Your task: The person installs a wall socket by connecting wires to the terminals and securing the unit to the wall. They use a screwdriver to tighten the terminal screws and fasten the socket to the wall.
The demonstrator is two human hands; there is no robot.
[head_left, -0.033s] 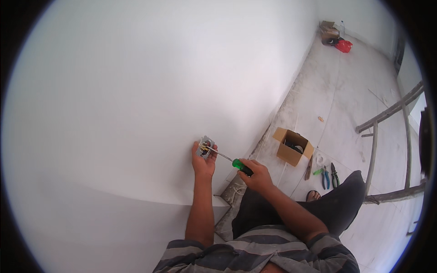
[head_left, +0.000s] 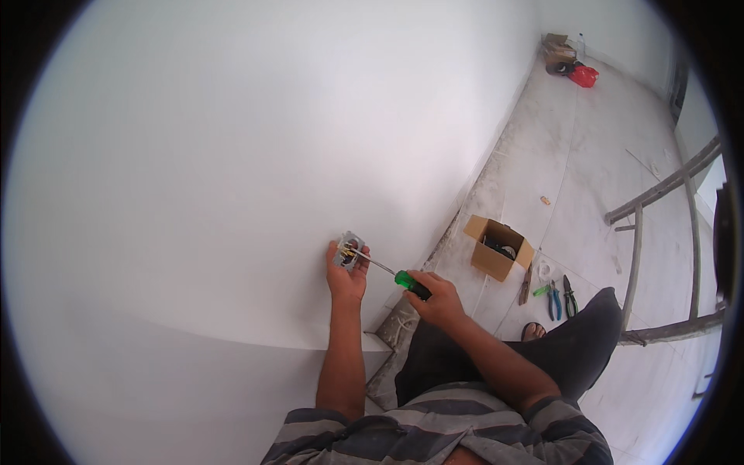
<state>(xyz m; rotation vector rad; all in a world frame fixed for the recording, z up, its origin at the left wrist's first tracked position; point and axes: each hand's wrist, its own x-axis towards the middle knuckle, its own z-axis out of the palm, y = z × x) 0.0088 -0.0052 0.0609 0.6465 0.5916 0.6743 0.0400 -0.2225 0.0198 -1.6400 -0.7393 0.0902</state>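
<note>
Wall [head_left: 232,155]: plain white, no pattern. Floor [head_left: 589,155]: pale grey, dusty streaks. Screwdriver [head_left: 391,275]: green handle with black end, silver shaft. Socket frame [head_left: 349,252]: grey metal. Cardboard box [head_left: 498,246]: brown, dark inside. Pliers [head_left: 555,298]: blue-green grips; another pair [head_left: 570,294] dark. Bag [head_left: 583,75] in far corner: red. Shirt [head_left: 434,430]: grey and dark stripes. Trousers [head_left: 573,349]: black.

Bright, even daylight; fisheye-bent edges

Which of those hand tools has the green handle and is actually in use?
The screwdriver in the right hand, its tip at the wall socket. The pliers lie untouched on the floor beside the open cardboard box.
</note>
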